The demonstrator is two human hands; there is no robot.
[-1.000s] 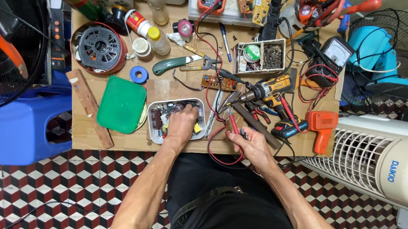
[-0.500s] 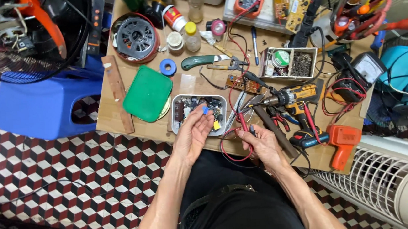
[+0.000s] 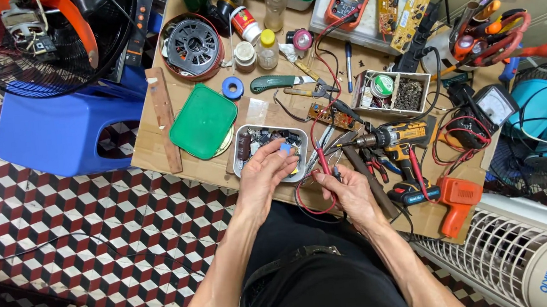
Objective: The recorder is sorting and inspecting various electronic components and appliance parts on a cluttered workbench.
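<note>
My left hand (image 3: 267, 172) is over the near edge of a small grey tray (image 3: 242, 141) of electronic parts and pinches a small blue component (image 3: 285, 148) between thumb and fingers. My right hand (image 3: 348, 190) rests on the low wooden table (image 3: 157, 142) just right of the tray. It grips red and black meter probes (image 3: 323, 163), whose red lead (image 3: 312, 202) loops under my wrists. A small circuit board (image 3: 323, 113) lies behind the probes.
A yellow cordless drill (image 3: 393, 137), an orange tool (image 3: 455, 200), pliers, a green lid (image 3: 204, 121), a blue tape roll (image 3: 232, 88), a motor in a red tin (image 3: 194, 47), bottles, multimeters and a sectioned box (image 3: 390, 91) crowd the table. A blue stool (image 3: 60, 130) stands left, a white fan (image 3: 524, 258) right.
My left hand has come out of the tray with a small blue component pinched in its fingers. My right hand has kept its hold on the probes. The camera view has shifted.
</note>
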